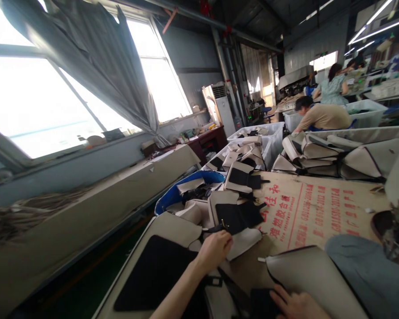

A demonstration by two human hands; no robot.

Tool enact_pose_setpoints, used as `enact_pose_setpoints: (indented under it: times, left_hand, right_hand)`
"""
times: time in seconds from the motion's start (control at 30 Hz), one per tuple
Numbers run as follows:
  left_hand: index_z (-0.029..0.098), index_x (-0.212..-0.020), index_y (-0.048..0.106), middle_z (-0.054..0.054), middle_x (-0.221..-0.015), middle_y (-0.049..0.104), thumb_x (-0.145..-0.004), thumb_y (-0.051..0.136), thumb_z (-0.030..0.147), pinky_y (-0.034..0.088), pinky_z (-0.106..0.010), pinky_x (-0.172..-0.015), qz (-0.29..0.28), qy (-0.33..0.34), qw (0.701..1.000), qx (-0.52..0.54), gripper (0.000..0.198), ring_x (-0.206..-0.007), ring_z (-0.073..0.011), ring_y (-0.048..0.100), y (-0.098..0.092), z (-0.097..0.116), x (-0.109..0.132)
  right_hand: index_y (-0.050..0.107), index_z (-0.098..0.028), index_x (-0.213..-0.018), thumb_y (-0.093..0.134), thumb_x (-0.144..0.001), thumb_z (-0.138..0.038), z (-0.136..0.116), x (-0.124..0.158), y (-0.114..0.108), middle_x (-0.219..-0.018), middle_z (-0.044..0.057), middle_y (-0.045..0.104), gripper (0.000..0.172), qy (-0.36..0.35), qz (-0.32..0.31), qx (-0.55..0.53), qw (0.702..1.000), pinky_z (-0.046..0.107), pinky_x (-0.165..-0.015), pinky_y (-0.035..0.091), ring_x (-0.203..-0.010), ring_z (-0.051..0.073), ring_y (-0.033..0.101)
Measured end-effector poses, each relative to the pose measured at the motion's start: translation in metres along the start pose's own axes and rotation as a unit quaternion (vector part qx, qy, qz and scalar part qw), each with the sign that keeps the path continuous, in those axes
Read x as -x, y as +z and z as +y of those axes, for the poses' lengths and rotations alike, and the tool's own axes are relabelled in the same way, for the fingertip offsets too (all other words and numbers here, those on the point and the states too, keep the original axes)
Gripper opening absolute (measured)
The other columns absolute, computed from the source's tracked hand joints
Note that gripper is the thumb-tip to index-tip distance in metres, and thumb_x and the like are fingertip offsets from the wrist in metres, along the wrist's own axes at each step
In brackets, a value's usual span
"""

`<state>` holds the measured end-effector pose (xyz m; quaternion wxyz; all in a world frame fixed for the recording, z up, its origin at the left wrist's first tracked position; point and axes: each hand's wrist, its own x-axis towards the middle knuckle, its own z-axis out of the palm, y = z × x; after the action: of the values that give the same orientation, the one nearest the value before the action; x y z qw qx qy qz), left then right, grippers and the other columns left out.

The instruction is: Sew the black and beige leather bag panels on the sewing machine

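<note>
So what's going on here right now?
A person's left hand grips a black strap on a beige-and-black upholstery panel, while the right hand rests open on a beige panel. More panels lie on a printed cardboard sheet and in a white bin. A co-worker in a tan shirt and another in green work farther back.

Worn on the person's head, the single camera looks forward and down, its picture leaning to one side, with the left hand (214, 252) and right hand (295, 306) very close at 6 o'clock, bright factory windows (43, 102) at 10 o'clock, and a seated co-worker (322, 117) farther off at 2 o'clock.
</note>
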<state>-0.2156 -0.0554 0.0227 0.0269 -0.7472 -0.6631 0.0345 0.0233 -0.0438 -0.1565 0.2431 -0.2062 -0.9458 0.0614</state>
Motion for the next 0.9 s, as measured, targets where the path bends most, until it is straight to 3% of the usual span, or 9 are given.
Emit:
enact_pose_setpoints:
  times: [0.1, 0.2, 0.37, 0.47, 0.57, 0.63, 0.77, 0.83, 0.9]
  left_hand:
    - [0.019, -0.069, 0.062, 0.000, -0.070, 0.063, -0.082, 0.048, 0.027, 0.042, -0.020, -0.058, -0.087, 0.054, 0.993, 0.052, 0.020, -0.065, -0.0129, 0.059, 0.015, 0.051, -0.002]
    - [0.018, -0.082, 0.063, -0.005, -0.087, 0.065, -0.074, 0.056, 0.024, 0.046, -0.029, -0.075, -0.126, 0.046, 0.985, 0.106, 0.012, -0.084, -0.0200, 0.060, 0.037, 0.086, -0.003]
    - [0.017, -0.102, 0.054, -0.009, -0.098, 0.063, -0.075, 0.058, 0.028, 0.046, -0.028, -0.081, -0.048, 0.032, 0.967, 0.248, 0.030, -0.090, -0.0191, 0.059, 0.054, 0.120, -0.019]
    - [0.021, -0.107, 0.051, -0.004, -0.090, 0.066, -0.079, 0.053, 0.039, 0.047, -0.023, -0.069, -0.039, 0.028, 0.955, 0.294, 0.033, -0.079, -0.0164, 0.062, 0.043, 0.146, -0.039]
    - [0.022, -0.087, 0.060, 0.000, -0.072, 0.066, -0.083, 0.047, 0.035, 0.043, -0.021, -0.057, -0.071, 0.035, 0.965, 0.251, 0.019, -0.066, -0.0158, 0.063, 0.023, 0.172, -0.059]
    - [0.021, -0.075, 0.061, 0.000, -0.064, 0.065, -0.087, 0.040, 0.032, 0.039, -0.020, -0.052, -0.072, 0.059, 0.973, 0.211, 0.026, -0.060, -0.0152, 0.062, 0.005, 0.184, -0.069]
    - [0.022, -0.071, 0.060, -0.002, -0.060, 0.065, -0.089, 0.032, 0.037, 0.035, -0.022, -0.050, -0.031, 0.086, 0.991, 0.102, 0.037, -0.057, -0.0165, 0.063, -0.029, 0.193, -0.081]
    - [0.022, -0.073, 0.061, -0.004, -0.060, 0.066, -0.089, 0.031, 0.037, 0.034, -0.023, -0.048, -0.036, 0.102, 0.993, 0.045, 0.038, -0.057, -0.0190, 0.064, -0.039, 0.199, -0.087]
    - [0.022, -0.075, 0.062, -0.006, -0.061, 0.067, -0.089, 0.029, 0.035, 0.033, -0.024, -0.047, -0.053, 0.131, 0.990, 0.003, 0.039, -0.057, -0.0215, 0.065, -0.040, 0.207, -0.092]
  right_hand:
    - [0.060, -0.017, -0.072, 0.071, -0.063, -0.027, 0.002, -0.010, -0.014, -0.064, 0.004, 0.063, 0.018, -0.010, -0.031, 0.068, 0.997, 0.029, -0.038, 0.039, -0.045, 0.021, 0.056]
    - [0.055, -0.017, -0.061, 0.062, -0.073, -0.032, 0.009, -0.015, -0.052, -0.055, 0.003, 0.058, 0.020, -0.029, -0.028, 0.072, 0.997, 0.027, -0.043, 0.035, -0.048, 0.018, 0.055]
    - [0.047, -0.016, -0.059, 0.037, -0.088, -0.023, 0.033, -0.004, -0.134, -0.051, 0.001, 0.050, 0.032, 0.016, 0.184, -0.030, 0.982, 0.028, -0.050, 0.027, -0.049, 0.011, 0.046]
    - [0.040, -0.017, -0.056, 0.034, -0.088, -0.015, 0.045, 0.008, -0.157, -0.049, -0.002, 0.040, 0.033, 0.127, 0.314, -0.088, 0.937, 0.026, -0.050, 0.027, -0.047, 0.009, 0.039]
    - [0.036, -0.017, -0.055, 0.034, -0.087, -0.010, 0.050, 0.022, -0.164, -0.049, -0.003, 0.035, 0.032, 0.191, 0.392, -0.121, 0.892, 0.024, -0.050, 0.028, -0.046, 0.008, 0.037]
    - [0.037, -0.017, -0.056, 0.036, -0.085, -0.008, 0.051, 0.036, -0.170, -0.049, -0.003, 0.035, 0.031, 0.197, 0.417, -0.115, 0.880, 0.024, -0.050, 0.030, -0.047, 0.008, 0.038]
    - [0.037, -0.018, -0.057, 0.039, -0.084, -0.007, 0.051, 0.073, -0.184, -0.048, -0.003, 0.037, 0.029, 0.209, 0.400, -0.069, 0.890, 0.023, -0.050, 0.033, -0.045, 0.008, 0.039]
    - [0.043, -0.019, -0.063, 0.046, -0.083, -0.014, 0.054, 0.087, -0.181, -0.052, -0.002, 0.044, 0.021, 0.262, 0.361, -0.030, 0.895, 0.023, -0.048, 0.036, -0.047, 0.010, 0.044]
    - [0.051, -0.018, -0.082, 0.053, -0.080, -0.023, 0.060, 0.094, -0.173, -0.071, 0.003, 0.056, 0.006, 0.353, 0.341, 0.003, 0.871, 0.024, -0.053, 0.044, -0.060, 0.014, 0.055]
